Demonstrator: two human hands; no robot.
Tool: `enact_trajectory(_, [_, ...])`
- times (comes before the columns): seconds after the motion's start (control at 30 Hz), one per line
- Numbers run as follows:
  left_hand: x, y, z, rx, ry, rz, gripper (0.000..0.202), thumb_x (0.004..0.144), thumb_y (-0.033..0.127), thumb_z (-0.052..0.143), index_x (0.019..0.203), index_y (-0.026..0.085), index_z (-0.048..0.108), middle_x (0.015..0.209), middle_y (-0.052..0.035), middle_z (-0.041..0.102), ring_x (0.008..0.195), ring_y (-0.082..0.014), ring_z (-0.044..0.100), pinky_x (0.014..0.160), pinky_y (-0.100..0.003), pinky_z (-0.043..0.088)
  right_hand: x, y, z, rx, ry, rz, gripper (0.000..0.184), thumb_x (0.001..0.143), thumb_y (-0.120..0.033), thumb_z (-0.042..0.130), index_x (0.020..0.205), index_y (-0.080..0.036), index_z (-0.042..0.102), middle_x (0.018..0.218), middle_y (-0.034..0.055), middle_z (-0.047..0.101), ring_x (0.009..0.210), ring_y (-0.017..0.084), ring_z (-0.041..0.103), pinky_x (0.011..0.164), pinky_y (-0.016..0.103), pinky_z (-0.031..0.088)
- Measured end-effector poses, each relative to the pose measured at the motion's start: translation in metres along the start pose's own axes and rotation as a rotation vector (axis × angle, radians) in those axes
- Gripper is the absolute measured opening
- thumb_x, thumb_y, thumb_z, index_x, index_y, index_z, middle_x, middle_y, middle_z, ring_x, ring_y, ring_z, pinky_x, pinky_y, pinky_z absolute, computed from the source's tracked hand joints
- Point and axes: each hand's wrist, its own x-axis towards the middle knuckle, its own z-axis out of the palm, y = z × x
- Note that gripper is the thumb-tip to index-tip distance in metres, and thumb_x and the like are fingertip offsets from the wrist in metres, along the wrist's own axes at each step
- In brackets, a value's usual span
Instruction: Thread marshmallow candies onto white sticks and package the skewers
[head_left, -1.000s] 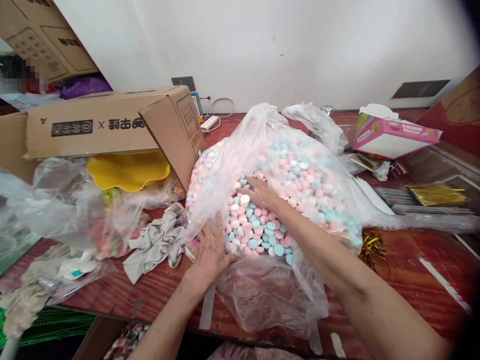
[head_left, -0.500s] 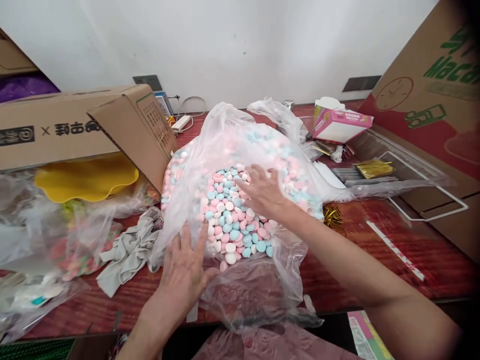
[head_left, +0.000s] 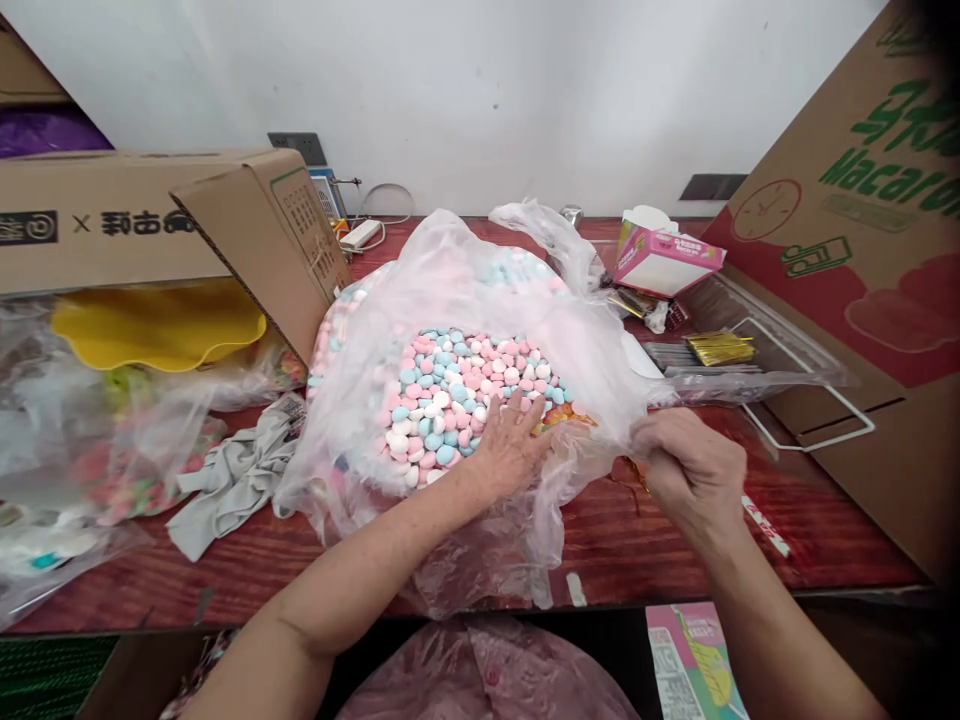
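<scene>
A large clear plastic bag (head_left: 442, 255) lies on its side with its mouth toward me. Inside is a heap of pink, blue and white button-shaped candies (head_left: 450, 395). My left hand (head_left: 514, 445) reaches across into the mouth, palm down and fingers stretched, touching the candies at the heap's right front. My right hand (head_left: 690, 465) is closed on the right edge of the bag, pulling it taut. Gold tinsel (head_left: 630, 475) shows beneath the bag edge beside this hand, partly hidden.
To the left stand an open cardboard box (head_left: 247, 240), a yellow scalloped tray (head_left: 157, 330), and a grey cloth (head_left: 236, 475). On the right are a pink carton (head_left: 667, 255), a clear tray (head_left: 765, 380) with gold twist ties (head_left: 720, 348), and a large cardboard box (head_left: 847, 300).
My left hand has moved from the bag's left edge to the candies. My right hand has left the heap and taken hold of the bag's right edge, drawing it out.
</scene>
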Motion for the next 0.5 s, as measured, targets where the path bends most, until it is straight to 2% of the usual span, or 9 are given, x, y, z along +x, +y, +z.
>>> enact_trajectory(0.1, [-0.001, -0.005, 0.011, 0.043, 0.066, 0.123, 0.056, 0.094, 0.052, 0.046, 0.146, 0.033, 0.039, 0.160, -0.0106, 0.028, 0.147, -0.0436, 0.018, 0.110, -0.075, 0.012, -0.020, -0.018, -0.005, 0.350, 0.145, 0.194, 0.023, 0.079, -0.012, 0.054, 0.061, -0.025, 0.053, 0.067, 0.0006, 0.055, 0.063, 0.019, 0.053, 0.060, 0.034, 0.041])
enact_trajectory(0.17, [-0.005, -0.012, 0.014, 0.067, 0.068, 0.114, 0.056, 0.093, 0.054, 0.048, 0.144, 0.030, 0.043, 0.156, -0.0104, 0.036, 0.145, -0.0422, 0.023, 0.110, -0.074, 0.015, -0.025, -0.022, -0.007, 0.454, 0.216, 0.274, 0.023, 0.077, -0.015, 0.060, 0.058, -0.025, 0.052, 0.065, 0.0009, 0.052, 0.061, 0.018, 0.049, 0.057, 0.033, 0.039])
enact_trajectory(0.23, [-0.009, -0.020, 0.014, 0.095, 0.061, 0.052, 0.053, 0.094, 0.049, 0.049, 0.142, 0.026, 0.045, 0.151, -0.0107, 0.042, 0.144, -0.0411, 0.026, 0.111, -0.071, 0.018, -0.026, -0.022, -0.011, 0.473, 0.220, 0.278, 0.024, 0.076, -0.016, 0.062, 0.057, -0.025, 0.051, 0.063, 0.0011, 0.050, 0.059, 0.018, 0.047, 0.056, 0.034, 0.038])
enact_trajectory(0.3, [-0.013, -0.029, 0.013, 0.116, 0.051, 0.006, 0.051, 0.094, 0.044, 0.050, 0.140, 0.022, 0.047, 0.148, -0.0115, 0.045, 0.143, -0.0412, 0.027, 0.112, -0.068, 0.021, -0.027, -0.017, -0.017, 0.454, 0.121, 0.242, 0.022, 0.078, -0.016, 0.060, 0.059, -0.025, 0.052, 0.063, 0.0010, 0.051, 0.058, 0.018, 0.048, 0.055, 0.033, 0.038])
enact_trajectory(0.4, [-0.019, -0.038, 0.013, 0.121, 0.026, -0.017, 0.052, 0.093, 0.041, 0.053, 0.139, 0.017, 0.048, 0.146, -0.0133, 0.046, 0.143, -0.0409, 0.028, 0.113, -0.063, 0.025, -0.033, -0.007, -0.020, 0.372, -0.142, 0.151, 0.020, 0.078, -0.010, 0.053, 0.064, -0.024, 0.053, 0.062, -0.0003, 0.053, 0.055, 0.016, 0.050, 0.051, 0.030, 0.039])
enact_trajectory(0.5, [-0.024, -0.040, 0.009, 0.120, 0.015, -0.064, 0.054, 0.092, 0.044, 0.055, 0.137, 0.015, 0.050, 0.141, -0.0139, 0.051, 0.143, -0.0391, 0.031, 0.113, -0.060, 0.029, -0.048, 0.005, -0.003, 0.100, -0.393, 0.055, 0.020, 0.070, -0.008, 0.049, 0.062, -0.025, 0.052, 0.058, 0.0003, 0.055, 0.052, 0.018, 0.053, 0.048, 0.032, 0.041])
